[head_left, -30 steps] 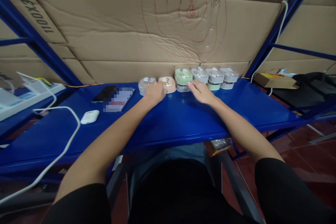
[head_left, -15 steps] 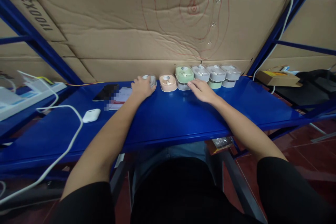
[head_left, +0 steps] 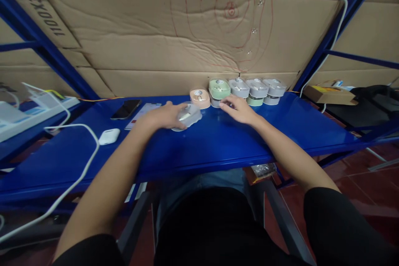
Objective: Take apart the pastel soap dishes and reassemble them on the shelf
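Note:
My left hand (head_left: 170,115) is closed round a small grey box (head_left: 190,113) with a glossy clear lid, held slightly tilted in front of a peach box (head_left: 200,98). My right hand (head_left: 238,109) has its thumb apart from its curled fingers and nothing visible between them. It is by the front of a stack where a green box (head_left: 220,88) sits on a grey one. More stacks of two stand to its right, with grey boxes (head_left: 239,87) on top and a green box (head_left: 254,101) under one of them.
On the blue table (head_left: 199,149), a black phone (head_left: 126,109), a sheet or screen (head_left: 141,115) and a white earphone case (head_left: 109,136) lie at left. A white cable (head_left: 84,166) curves past a power strip (head_left: 37,114). Cardboard (head_left: 140,20) backs the table; a carton (head_left: 331,94) is at right.
My left hand has brought the grey box away from the back, toward me and to the right, in front of the peach box. My right hand has shifted only slightly left.

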Demonstrator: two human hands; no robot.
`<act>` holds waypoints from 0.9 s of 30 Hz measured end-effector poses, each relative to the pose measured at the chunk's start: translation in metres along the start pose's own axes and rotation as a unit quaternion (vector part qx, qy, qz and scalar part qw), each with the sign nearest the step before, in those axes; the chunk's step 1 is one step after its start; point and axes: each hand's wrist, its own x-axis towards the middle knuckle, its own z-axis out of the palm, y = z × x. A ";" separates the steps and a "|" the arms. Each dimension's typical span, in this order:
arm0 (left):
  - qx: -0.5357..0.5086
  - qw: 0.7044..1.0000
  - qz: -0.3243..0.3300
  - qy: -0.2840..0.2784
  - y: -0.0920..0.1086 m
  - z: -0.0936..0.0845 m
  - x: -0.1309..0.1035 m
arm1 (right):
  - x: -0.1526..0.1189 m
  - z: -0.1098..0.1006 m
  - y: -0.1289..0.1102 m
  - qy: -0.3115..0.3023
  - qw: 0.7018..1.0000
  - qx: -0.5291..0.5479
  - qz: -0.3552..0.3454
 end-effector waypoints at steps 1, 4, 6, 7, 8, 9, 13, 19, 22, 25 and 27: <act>-0.028 0.998 0.061 0.009 0.004 0.004 -0.004 | -0.001 0.001 -0.001 -0.002 1.000 0.013 -0.010; -0.119 0.969 0.214 0.033 0.022 0.022 -0.006 | -0.005 0.005 -0.007 -0.034 0.998 0.033 -0.046; -0.170 0.951 0.250 0.064 0.034 0.036 -0.002 | -0.008 0.007 -0.010 -0.079 0.994 0.039 -0.062; -0.189 0.943 0.263 0.076 0.039 0.043 0.001 | -0.009 0.009 -0.012 -0.101 0.992 0.042 -0.064; -0.207 0.935 0.275 0.088 0.043 0.050 0.003 | -0.010 0.010 -0.013 -0.120 0.990 0.046 -0.062; -0.223 0.928 0.282 0.097 0.046 0.056 0.006 | -0.010 0.011 -0.015 -0.135 0.988 0.050 -0.059; -0.251 0.925 0.260 0.121 0.046 0.069 0.011 | -0.010 0.009 -0.018 -0.145 0.986 0.055 -0.060; -0.193 0.944 0.246 0.106 0.025 0.059 0.007 | -0.004 -0.023 -0.003 -0.090 0.996 0.023 0.008; -0.177 0.944 0.272 0.067 0.019 0.052 0.002 | -0.002 -0.037 0.017 -0.102 0.990 -0.048 0.084; -0.192 0.937 0.286 0.052 0.020 0.050 -0.001 | -0.001 -0.037 0.037 -0.151 0.981 -0.066 0.101; -0.206 0.933 0.291 0.053 0.022 0.050 -0.001 | -0.001 -0.032 0.047 -0.164 0.980 -0.060 0.092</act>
